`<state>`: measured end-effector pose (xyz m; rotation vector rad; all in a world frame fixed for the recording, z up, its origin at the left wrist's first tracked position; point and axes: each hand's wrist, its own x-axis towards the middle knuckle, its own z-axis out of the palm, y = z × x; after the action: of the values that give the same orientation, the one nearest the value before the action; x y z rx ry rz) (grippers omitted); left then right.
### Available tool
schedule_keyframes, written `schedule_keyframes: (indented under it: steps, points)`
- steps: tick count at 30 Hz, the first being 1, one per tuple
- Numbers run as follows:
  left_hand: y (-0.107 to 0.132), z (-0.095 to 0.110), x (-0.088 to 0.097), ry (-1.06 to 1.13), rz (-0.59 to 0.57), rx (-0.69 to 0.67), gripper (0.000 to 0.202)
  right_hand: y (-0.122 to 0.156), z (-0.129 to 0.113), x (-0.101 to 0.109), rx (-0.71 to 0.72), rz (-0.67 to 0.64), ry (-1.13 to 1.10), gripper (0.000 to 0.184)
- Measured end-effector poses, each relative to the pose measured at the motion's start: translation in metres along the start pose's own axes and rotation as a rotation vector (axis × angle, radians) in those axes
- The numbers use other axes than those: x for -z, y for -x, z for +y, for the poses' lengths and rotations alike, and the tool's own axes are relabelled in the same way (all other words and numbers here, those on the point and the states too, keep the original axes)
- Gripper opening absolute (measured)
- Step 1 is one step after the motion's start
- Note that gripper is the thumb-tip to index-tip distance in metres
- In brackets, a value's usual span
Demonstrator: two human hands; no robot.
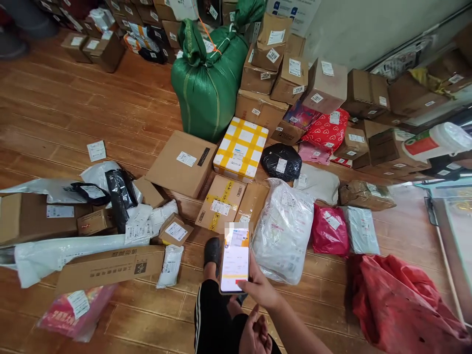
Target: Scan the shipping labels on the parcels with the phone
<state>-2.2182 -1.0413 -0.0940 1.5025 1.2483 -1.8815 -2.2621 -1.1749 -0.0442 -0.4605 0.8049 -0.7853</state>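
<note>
My right hand (pixel 261 287) grips a smartphone (pixel 235 265) with its screen lit. The thumb lies near a red patch at the bottom of the screen. Below it, my left hand (pixel 254 332) is at the lower frame edge, palm partly up, fingers loosely curled and apart, with nothing seen in it. Just beyond the phone lie a carton with yellow tape (pixel 212 204) and a large white plastic-wrapped parcel (pixel 282 231). A person's legs in black trousers (pixel 208 319) show beneath the phone.
Labelled parcels cover the wooden floor (pixel 66 123). A long carton (pixel 106 268) and plastic-wrapped packages lie left. Green sacks (pixel 206 88) and stacked boxes (pixel 273 39) stand at the back. A red cloth (pixel 398 300) lies right; a paper cup (pixel 435 140) appears at upper right.
</note>
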Motion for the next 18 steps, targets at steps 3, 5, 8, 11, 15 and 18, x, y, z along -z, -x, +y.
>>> schedule_keyframes:
  steps: [3, 5, 8, 11, 15, 18]
  points:
    - [-0.029, 0.01, 0.032, -0.059, -0.022, -0.032, 0.011, 0.015, 0.014, -0.005, -0.039, 0.061, -0.034, 0.103]
    - [-0.052, 0.029, 0.06, -0.133, 0.053, -0.087, 0.009, 0.012, 0.019, -0.008, -0.061, 0.077, -0.051, 0.105]
    - [-0.074, 0.061, 0.089, -0.17, 0.178, -0.146, 0.002, -0.01, 0.02, -0.01, -0.085, 0.074, -0.031, 0.106]
    - [-0.078, 0.087, 0.091, -0.202, 0.157, -0.184, 0.009, -0.045, 0.021, -0.012, -0.089, 0.113, 0.033, 0.103]
    - [-0.065, 0.12, 0.073, -0.266, 0.08, -0.148, 0.019, -0.101, 0.028, -0.023, -0.035, 0.111, 0.037, 0.097]
    - [-0.047, 0.155, 0.059, -0.218, 0.163, -0.093, 0.02, -0.143, 0.029, -0.039, -0.02, 0.077, 0.006, 0.091]
